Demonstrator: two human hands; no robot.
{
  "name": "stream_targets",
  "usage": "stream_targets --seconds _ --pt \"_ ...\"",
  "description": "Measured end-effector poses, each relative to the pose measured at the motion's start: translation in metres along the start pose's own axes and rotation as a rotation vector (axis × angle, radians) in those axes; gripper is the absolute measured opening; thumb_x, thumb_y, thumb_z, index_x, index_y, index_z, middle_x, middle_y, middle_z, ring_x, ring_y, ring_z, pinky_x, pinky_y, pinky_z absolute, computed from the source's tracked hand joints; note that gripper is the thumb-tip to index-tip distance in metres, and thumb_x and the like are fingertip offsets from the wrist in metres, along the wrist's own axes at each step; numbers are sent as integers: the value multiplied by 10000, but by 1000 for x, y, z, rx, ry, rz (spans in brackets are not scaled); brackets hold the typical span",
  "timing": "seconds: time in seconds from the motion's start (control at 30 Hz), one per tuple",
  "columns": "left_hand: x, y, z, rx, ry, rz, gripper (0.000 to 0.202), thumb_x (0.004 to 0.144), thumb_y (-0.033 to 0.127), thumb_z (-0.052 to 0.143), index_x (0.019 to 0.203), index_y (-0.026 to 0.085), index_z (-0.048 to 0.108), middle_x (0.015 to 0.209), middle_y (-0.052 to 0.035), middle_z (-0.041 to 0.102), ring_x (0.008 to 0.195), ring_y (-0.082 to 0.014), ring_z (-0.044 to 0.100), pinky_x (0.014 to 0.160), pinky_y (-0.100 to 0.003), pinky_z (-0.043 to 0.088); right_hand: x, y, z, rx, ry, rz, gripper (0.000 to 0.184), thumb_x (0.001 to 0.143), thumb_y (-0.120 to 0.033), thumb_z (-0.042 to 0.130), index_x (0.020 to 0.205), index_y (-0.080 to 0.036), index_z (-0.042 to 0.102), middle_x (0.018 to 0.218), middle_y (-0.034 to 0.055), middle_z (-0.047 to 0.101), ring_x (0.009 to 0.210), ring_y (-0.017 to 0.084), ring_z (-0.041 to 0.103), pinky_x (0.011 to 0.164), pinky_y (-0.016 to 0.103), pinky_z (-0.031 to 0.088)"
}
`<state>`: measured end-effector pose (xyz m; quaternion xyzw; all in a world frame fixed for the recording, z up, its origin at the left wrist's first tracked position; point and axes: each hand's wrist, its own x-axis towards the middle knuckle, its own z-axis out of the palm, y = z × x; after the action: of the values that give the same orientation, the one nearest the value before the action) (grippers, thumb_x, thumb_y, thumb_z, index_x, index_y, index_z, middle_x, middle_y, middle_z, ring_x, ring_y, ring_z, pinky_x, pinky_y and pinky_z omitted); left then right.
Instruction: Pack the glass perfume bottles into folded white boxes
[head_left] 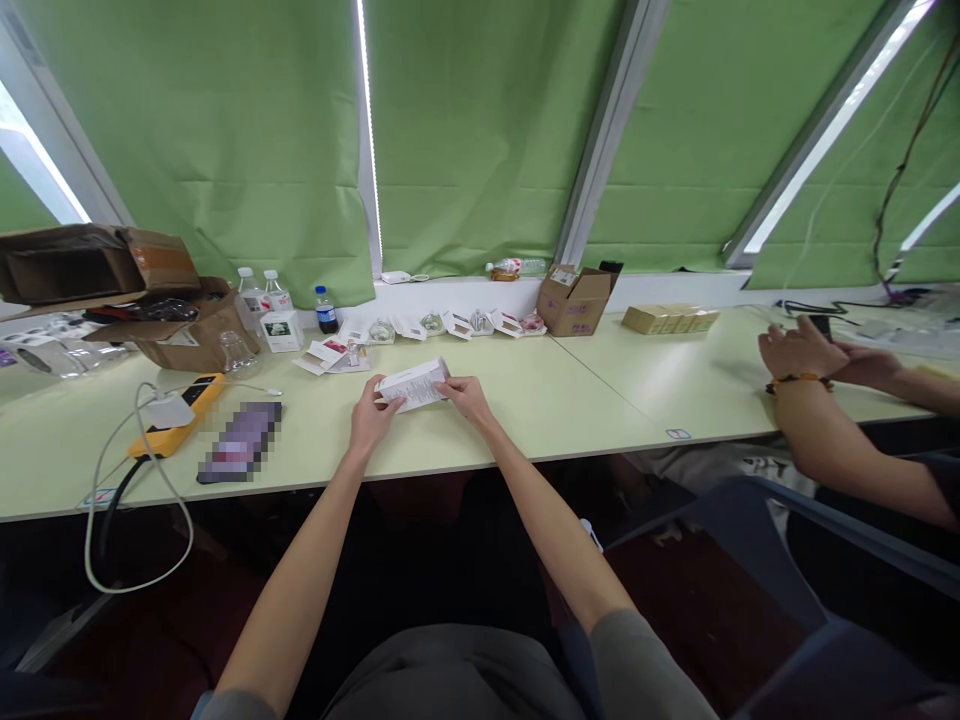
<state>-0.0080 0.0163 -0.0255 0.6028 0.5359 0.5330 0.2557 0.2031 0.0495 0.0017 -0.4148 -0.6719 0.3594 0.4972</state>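
A small white carton [414, 386] with fine printed text is held between my two hands, just above the pale table near its front edge. My left hand [371, 412] grips the carton's left end, thumb on the near face. At the other end, my right hand [466, 397] pinches the right edge, where a flap or open end seems to show. Behind the carton stands a row of opened white boxes [457, 324] beside small clear-wrapped items [433, 323]. Another opened box [334, 353] lies behind my left hand.
To the left lie a phone [241, 442], a yellow power strip [176, 415] with a white cable, and cardboard boxes [184, 335]. A brown carton [576, 302] and yellowish boxes [670, 319] stand at the back right. Another person's hands [806, 350] hold a dark object at far right.
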Motion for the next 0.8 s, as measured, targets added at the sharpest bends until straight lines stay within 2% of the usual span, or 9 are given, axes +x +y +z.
stream_targets --seconds 0.27,0.47,0.6,0.7,0.8 --pt "-2 6 0 -57 18 15 543 758 459 658 1228 234 503 1108 -75 650 760 -182 679 656 -284 526 2 8 1 47 7 -101 369 725 -512 598 602 -167 550 592 -5 454 572 119 408 521 239 316" --pt "-2 7 1 -69 49 70 449 757 435 663 1126 208 547 1063 -71 661 903 -196 654 717 -299 546 5 12 2 -7 44 -110 349 730 -503 607 678 -159 616 626 -4 521 609 135 475 560 243 378" --pt "-1 5 2 -122 48 40 443 747 428 671 1098 195 531 1061 -84 658 888 -198 660 685 -300 548 5 14 3 42 78 -123 345 718 -482 642 834 -160 687 852 43 665 763 186 589 704 293 473" --pt "-1 4 1 -152 26 14 445 741 428 676 1088 198 516 1053 -86 665 860 -198 670 665 -291 538 4 11 2 65 112 -159 335 734 -445 644 926 -175 694 1029 80 674 868 207 613 776 325 495" --pt "0 2 1 -160 16 -2 435 740 435 675 1071 208 509 1051 -81 670 848 -195 676 650 -274 521 2 9 -1 43 173 -197 325 781 -413 597 1006 -189 669 1074 83 660 873 194 607 762 321 502"
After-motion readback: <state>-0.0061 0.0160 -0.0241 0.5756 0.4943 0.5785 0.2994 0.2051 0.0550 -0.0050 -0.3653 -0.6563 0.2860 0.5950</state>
